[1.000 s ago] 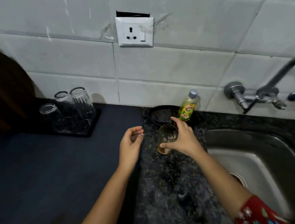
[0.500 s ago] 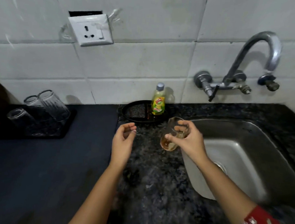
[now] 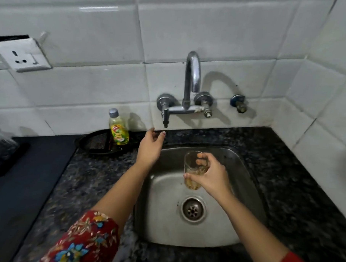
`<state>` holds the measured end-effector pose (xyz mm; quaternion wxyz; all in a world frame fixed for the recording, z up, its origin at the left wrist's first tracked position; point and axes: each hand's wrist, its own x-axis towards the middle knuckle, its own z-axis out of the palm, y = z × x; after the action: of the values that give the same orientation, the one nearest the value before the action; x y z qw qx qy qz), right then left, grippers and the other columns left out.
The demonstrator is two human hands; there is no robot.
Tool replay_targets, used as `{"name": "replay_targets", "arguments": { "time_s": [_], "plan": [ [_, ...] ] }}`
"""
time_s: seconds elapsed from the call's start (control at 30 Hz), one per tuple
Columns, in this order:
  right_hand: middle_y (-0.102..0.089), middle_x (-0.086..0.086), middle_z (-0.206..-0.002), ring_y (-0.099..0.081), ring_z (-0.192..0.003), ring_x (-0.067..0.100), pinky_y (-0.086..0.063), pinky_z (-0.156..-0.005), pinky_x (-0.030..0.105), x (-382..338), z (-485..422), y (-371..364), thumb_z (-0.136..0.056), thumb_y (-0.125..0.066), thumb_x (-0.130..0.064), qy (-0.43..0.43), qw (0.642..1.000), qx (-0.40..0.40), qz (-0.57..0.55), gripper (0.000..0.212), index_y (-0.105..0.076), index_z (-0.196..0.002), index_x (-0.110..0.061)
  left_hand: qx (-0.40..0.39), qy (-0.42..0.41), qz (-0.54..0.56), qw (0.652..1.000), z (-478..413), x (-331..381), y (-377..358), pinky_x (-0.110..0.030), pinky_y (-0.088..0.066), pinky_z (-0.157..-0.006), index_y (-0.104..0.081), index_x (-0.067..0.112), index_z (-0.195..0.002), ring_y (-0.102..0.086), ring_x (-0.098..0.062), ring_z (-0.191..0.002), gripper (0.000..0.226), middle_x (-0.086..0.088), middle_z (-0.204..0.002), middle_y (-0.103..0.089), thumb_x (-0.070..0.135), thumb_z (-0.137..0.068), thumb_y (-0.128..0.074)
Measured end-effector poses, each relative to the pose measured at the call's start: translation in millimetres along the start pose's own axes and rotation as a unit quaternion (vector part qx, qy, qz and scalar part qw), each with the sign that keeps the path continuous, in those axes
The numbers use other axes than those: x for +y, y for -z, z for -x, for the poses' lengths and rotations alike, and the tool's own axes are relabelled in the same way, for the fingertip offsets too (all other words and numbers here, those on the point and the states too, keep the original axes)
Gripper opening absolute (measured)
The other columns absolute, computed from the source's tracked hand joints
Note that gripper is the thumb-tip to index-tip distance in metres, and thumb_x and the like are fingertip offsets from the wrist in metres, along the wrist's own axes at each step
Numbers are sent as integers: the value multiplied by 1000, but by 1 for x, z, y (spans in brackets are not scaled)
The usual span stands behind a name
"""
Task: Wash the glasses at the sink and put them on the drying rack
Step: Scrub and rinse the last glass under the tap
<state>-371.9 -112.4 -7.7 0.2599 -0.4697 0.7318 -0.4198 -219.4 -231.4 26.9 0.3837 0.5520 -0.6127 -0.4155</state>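
Glass point(image 3: 192, 183), grasped by the right hand point(image 3: 211, 178) at frame centre, hangs over the sink point(image 3: 164, 219); the left hand point(image 3: 150, 147), empty and relaxed, should open the tap lever point(image 3: 165, 117) gently, avoiding splash

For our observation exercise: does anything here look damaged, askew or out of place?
The wall socket at left has a dark open gap above its plate, as if poorly fitted. The tap seems to lack a lever on its right-hand valve.

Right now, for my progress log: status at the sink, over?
Right hand grips glass over sink, amber dregs inside. Left hand open, just below tap lever, not touching. No water running, nothing in the way.
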Motion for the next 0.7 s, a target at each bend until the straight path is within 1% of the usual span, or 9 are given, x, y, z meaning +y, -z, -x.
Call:
{"name": "replay_targets", "arguments": {
  "time_s": [0.07,0.13,0.23,0.3,0.47,0.5,0.57,0.63,0.7],
  "plan": [
    [-69,-9,-105,-64,-98,9,-47,-86,22,5,-3,10,-51,-90,-35,5,1000,-4,9,70,-57,-111,-28,10,6,-38,999,-10,17,-14,-36,-33,-107,-26,7,-149,-42,-30,-134,64,-15,-145,-46,43,-98,-43],
    [-69,-9,-106,-64,-99,9,-48,-86,23,7,-7,17,-51,-90,-35,10,1000,-12,17,70,-57,-112,-28,13,17,-72,997,-17,31,-26,-37,-34,-103,-31,3,-145,-39,-33,-135,62,-18,-145,-43,45,-100,-36],
    [-69,-8,-108,-64,-100,11,-50,-88,27,10,-14,22,-49,-90,-37,11,999,-26,25,70,-57,-111,-30,36,9,-110,993,-26,42,-39,-35,-35,-76,-54,-2,-113,-56,-32,-103,59,-21,-111,-59,49,-101,-27],
    [-69,-9,-108,-64,-101,11,-51,-90,29,10,-19,23,-49,-90,-38,13,999,-32,26,71,-56,-111,-30,62,2,-137,989,-33,42,-42,-32,-33,-72,-58,-2,-103,-51,-26,-86,63,-15,-94,-56,51,-101,-23],
    [-69,-9,-109,-64,-103,11,-51,-92,35,9,-27,24,-49,-89,-39,21,999,-31,32,71,-57,-112,-32,78,-9,-183,980,-52,38,-40,-33,-38,-57,-59,0,-82,-59,-31,-75,69,-15,-75,-60,50,-101,-16],
    [-69,-9,-110,-64,-103,11,-51,-92,34,8,-28,23,-49,-89,-39,22,999,-31,35,71,-57,-112,-31,78,-5,-173,982,-55,36,-39,-34,-43,-60,-59,1,-81,-62,-32,-76,68,-17,-77,-63,49,-102,-15],
    [-69,-9,-110,-64,-103,11,-51,-92,32,7,-28,22,-50,-89,-39,21,998,-33,40,72,-56,-113,-31,81,-3,-123,989,-59,31,-38,-43,-53,-75,-57,4,-76,-66,-37,-82,65,-24,-87,-67,47,-102,-16],
    [-68,-9,-111,-63,-103,10,-50,-93,30,5,-27,19,-51,-90,-38,21,998,-38,36,72,-56,-114,-30,69,6,-61,996,-59,28,-36,-50,-54,-83,-52,10,-70,-67,-40,-86,60,-26,-90,-67,48,-102,-18],
    [-68,-9,-111,-63,-103,9,-49,-93,28,3,-27,16,-51,-90,-37,21,999,-40,24,72,-56,-114,-30,41,45,47,997,-57,24,-36,-51,-51,-93,-55,10,-84,-65,-36,-96,56,-19,-96,-65,51,-101,-21]
  ]
}}
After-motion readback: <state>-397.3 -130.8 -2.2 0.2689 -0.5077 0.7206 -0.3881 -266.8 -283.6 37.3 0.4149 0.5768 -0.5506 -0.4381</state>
